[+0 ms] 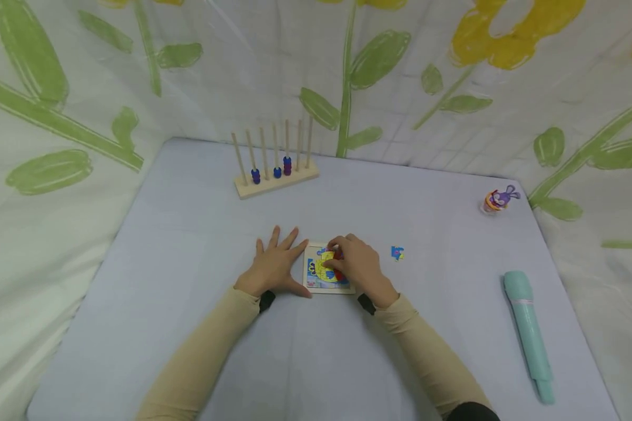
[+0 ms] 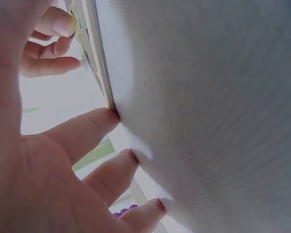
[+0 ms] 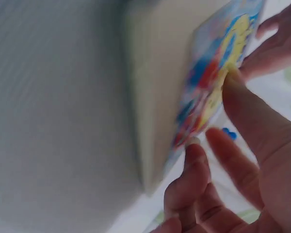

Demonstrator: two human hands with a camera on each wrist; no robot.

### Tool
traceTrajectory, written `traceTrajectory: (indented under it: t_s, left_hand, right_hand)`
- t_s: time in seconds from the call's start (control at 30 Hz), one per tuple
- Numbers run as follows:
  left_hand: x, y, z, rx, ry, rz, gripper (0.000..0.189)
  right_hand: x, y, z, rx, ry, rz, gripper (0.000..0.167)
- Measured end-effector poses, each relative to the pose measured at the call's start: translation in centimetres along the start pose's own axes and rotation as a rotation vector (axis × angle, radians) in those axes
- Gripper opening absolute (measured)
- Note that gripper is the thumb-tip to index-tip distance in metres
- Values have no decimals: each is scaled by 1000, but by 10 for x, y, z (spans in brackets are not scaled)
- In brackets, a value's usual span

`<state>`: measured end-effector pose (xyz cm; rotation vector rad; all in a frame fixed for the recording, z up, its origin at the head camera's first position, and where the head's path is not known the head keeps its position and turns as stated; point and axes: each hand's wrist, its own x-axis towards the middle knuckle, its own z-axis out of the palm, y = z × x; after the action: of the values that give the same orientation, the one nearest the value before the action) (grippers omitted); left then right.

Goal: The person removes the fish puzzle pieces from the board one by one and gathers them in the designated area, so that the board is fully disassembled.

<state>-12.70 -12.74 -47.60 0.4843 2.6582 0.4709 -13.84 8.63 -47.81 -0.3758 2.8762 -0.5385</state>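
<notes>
A small jigsaw puzzle [image 1: 321, 280] in a pale wooden frame lies on the table, with yellow, red and blue pieces. My left hand [image 1: 276, 266] rests flat beside it, fingers spread. In the left wrist view, the index fingertip [image 2: 111, 116] touches the table at the frame's edge. Over the puzzle's right side is my right hand [image 1: 360, 263], its thumb and bent fingers touching the picture. In the right wrist view, the thumb [image 3: 237, 87] presses on a yellow area, apart from the other fingertips. A loose blue puzzle piece [image 1: 397, 252] lies to the right.
A wooden bead rack [image 1: 279, 184] with upright pegs and blue and purple beads stands at the back. Back right is a small purple rabbit-eared figure [image 1: 499, 199] on a cup. A teal baton-like object [image 1: 529, 333] lies near the right edge of the table [image 1: 189, 222].
</notes>
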Motion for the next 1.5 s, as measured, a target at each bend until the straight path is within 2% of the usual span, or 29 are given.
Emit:
traceTrajectory:
  t_s: [0.1, 0.3, 0.43, 0.7, 0.8, 0.9, 1.0, 1.13, 1.2, 1.3, 1.4, 1.5]
  left_hand:
    - [-1, 0, 0, -9, -2, -1, 122]
    - [-1, 0, -1, -17, -12, -4, 122]
    - [0, 0, -1, -24, -15, -8, 122]
    - [0, 0, -2, -35, -14, -2, 121]
    - [-1, 0, -1, -35, -6, -2, 121]
    - [-1, 1, 0, -36, -3, -1, 122]
    - [0, 1, 1, -43, -5, 0, 122]
    - [1, 1, 1, -39, -1, -5, 123]
    - [1, 1, 1, -40, 0, -9, 123]
    - [1, 0, 2, -44, -4, -13, 122]
    - [0, 0, 2, -49, -6, -14, 122]
    - [1, 0, 3, -47, -6, -11, 122]
  right_hand:
    - [2, 6, -1, 11, 4, -52, 41]
    - [9, 13, -1, 109, -65, -97, 37]
    - [17, 12, -2, 190, -98, -77, 33]
    - [26, 10, -9, 258, -208, -33, 28]
    - [25, 15, -11, 324, -219, -85, 22]
    - [22, 29, -21, 414, -206, -123, 20]
    - [14, 55, -43, 443, -153, -72, 21]
    - [-2, 104, -75, 334, -62, 97, 24]
    - [-9, 126, -87, 278, -69, 165, 27]
    - [-16, 148, -99, 241, -137, 222, 31]
    - [-18, 158, -103, 229, -185, 262, 33]
    - [-18, 164, -99, 215, -177, 301, 33]
